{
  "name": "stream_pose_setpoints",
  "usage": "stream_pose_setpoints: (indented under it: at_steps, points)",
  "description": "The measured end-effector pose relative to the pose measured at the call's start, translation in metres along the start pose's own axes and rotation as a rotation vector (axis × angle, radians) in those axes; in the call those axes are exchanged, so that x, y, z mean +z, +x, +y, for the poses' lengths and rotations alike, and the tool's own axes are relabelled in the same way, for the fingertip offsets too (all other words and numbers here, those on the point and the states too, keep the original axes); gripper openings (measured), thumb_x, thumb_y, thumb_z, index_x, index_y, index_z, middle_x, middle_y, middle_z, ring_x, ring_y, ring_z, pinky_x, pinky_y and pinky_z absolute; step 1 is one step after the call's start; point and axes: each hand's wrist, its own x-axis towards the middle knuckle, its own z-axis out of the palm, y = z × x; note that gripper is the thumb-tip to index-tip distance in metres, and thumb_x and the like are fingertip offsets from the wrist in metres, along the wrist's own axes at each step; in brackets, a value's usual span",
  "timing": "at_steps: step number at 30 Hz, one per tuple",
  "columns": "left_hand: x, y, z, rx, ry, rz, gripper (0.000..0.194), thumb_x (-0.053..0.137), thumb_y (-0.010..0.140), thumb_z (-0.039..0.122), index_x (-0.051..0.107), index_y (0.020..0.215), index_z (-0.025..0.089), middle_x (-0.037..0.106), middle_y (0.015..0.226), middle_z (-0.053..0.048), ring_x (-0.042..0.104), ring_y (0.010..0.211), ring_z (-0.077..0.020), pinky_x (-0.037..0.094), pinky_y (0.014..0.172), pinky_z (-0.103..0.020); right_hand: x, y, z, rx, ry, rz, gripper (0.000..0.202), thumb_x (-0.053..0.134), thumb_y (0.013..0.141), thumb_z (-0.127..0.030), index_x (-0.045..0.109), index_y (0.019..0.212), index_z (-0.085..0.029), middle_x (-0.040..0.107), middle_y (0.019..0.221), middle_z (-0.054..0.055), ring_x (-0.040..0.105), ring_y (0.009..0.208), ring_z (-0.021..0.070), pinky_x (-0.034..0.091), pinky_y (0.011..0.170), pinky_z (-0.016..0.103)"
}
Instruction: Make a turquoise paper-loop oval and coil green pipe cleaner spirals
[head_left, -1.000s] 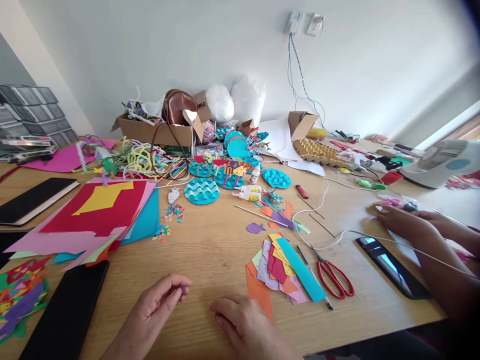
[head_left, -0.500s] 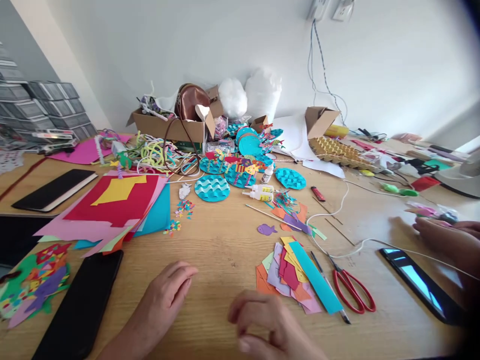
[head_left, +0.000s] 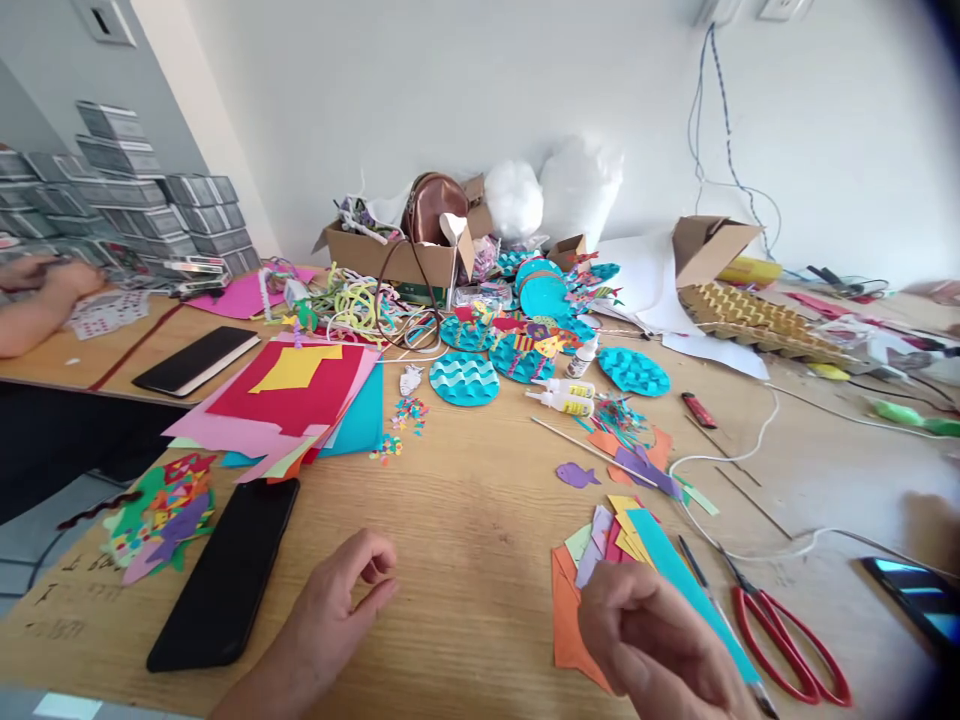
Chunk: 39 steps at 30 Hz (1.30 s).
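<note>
My left hand rests above the bare wood of the table, thumb and forefinger apart, with nothing between them. Over the near part of a pile of cut coloured paper pieces hovers my right hand. Its fingers are loosely curled with a gap at the thumb, and no object shows in it; the palm is partly hidden. A blue paper strip lies beside it on the pile. Close by on the right are a paintbrush and red-handled scissors. A purple paper fish lies beyond the pile.
Left of my hands lie a black phone, stacked coloured paper sheets and paper cutouts. Glue bottles and blue decorated discs stand farther back. A white cable crosses the right side. Another person's hand is at far left.
My view has turned left, so the table things appear farther right. My right hand has moved right, over the paper pile. My left thumb and forefinger have spread apart.
</note>
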Motion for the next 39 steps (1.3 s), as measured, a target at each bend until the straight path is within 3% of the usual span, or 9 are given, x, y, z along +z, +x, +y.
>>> stream_pose_setpoints:
  at_steps: [3, 9, 12, 14, 17, 21, 30, 39]
  points:
    - [-0.003, -0.001, 0.009, -0.013, -0.082, -0.06, 0.008, 0.056, 0.074, 0.017, 0.06, 0.07, 0.022, 0.059, 0.068, -0.001, 0.056, 0.065, -0.0153, 0.044, 0.062, -0.022, 0.008, 0.007, 0.007, 0.038, -0.183, -0.146, 0.018, 0.054, 0.08, -0.039, 0.054, 0.073, -0.023, 0.046, 0.064, 0.0, 0.042, 0.057, 0.0126, 0.036, 0.05, 0.024]
    - [-0.02, -0.003, 0.01, -0.116, -0.176, -0.024, 0.017, 0.063, 0.071, 0.018, 0.07, 0.083, 0.028, 0.068, 0.087, -0.004, 0.06, 0.084, -0.021, 0.045, 0.079, -0.025, 0.025, 0.026, 0.008, 0.039, -0.578, -0.313, 0.015, 0.043, 0.084, -0.027, 0.053, 0.075, -0.021, 0.053, 0.064, 0.0, 0.049, 0.06, 0.0126, 0.039, 0.055, 0.023]
    - [-0.021, -0.003, 0.004, -0.218, -0.359, 0.077, 0.026, 0.068, 0.066, 0.012, 0.071, 0.087, 0.027, 0.064, 0.111, -0.005, 0.051, 0.112, -0.0229, 0.037, 0.096, -0.025, 0.029, 0.035, 0.001, -0.004, -0.797, -0.379, 0.017, 0.04, 0.085, -0.023, 0.055, 0.077, -0.021, 0.059, 0.072, 0.001, 0.052, 0.063, 0.0129, 0.039, 0.058, 0.024]
    - [-0.019, 0.002, 0.004, -0.32, -0.532, 0.151, 0.029, 0.068, 0.066, 0.01, 0.07, 0.091, 0.024, 0.056, 0.123, -0.006, 0.044, 0.121, -0.0215, 0.037, 0.096, -0.023, 0.03, 0.04, -0.005, -0.03, -0.872, -0.407, 0.018, 0.038, 0.086, -0.021, 0.055, 0.078, -0.021, 0.06, 0.075, 0.001, 0.053, 0.065, 0.0127, 0.04, 0.059, 0.024]
    - [-0.016, 0.018, 0.006, -0.482, -0.885, 0.246, 0.03, 0.059, 0.074, 0.006, 0.064, 0.101, 0.019, 0.054, 0.122, -0.009, 0.05, 0.115, -0.0189, 0.044, 0.09, -0.023, 0.034, 0.044, -0.009, -0.047, -0.902, -0.471, 0.017, 0.039, 0.085, -0.018, 0.055, 0.082, -0.022, 0.061, 0.079, 0.0, 0.055, 0.067, 0.0117, 0.04, 0.061, 0.022]
    - [-0.016, 0.042, 0.004, -0.518, -1.191, 0.415, 0.039, 0.043, 0.076, -0.005, 0.056, 0.107, 0.013, 0.057, 0.105, -0.012, 0.06, 0.099, -0.0154, 0.049, 0.085, -0.024, 0.04, 0.045, -0.01, -0.056, -0.92, -0.565, 0.017, 0.04, 0.082, -0.012, 0.055, 0.08, -0.021, 0.063, 0.081, 0.001, 0.057, 0.067, 0.0115, 0.041, 0.059, 0.02]
    - [-0.017, 0.07, 0.005, -0.591, -1.345, 0.51, 0.045, 0.038, 0.081, -0.002, 0.049, 0.12, 0.017, 0.055, 0.097, -0.01, 0.062, 0.087, -0.0135, 0.055, 0.069, -0.023, 0.037, 0.04, -0.005, 0.062, -0.981, -0.623, 0.022, 0.042, 0.078, -0.007, 0.059, 0.084, -0.02, 0.066, 0.085, 0.001, 0.06, 0.07, 0.0109, 0.041, 0.059, 0.018]
    - [-0.021, 0.075, 0.002, -0.544, -1.385, 0.542, 0.029, 0.041, 0.081, 0.0, 0.057, 0.101, 0.013, 0.052, 0.1, -0.009, 0.059, 0.089, -0.0134, 0.055, 0.073, -0.023, 0.036, 0.043, -0.004, 0.149, -1.052, -0.662, 0.023, 0.043, 0.078, -0.007, 0.061, 0.087, -0.019, 0.066, 0.089, 0.003, 0.061, 0.075, 0.0131, 0.041, 0.061, 0.02]
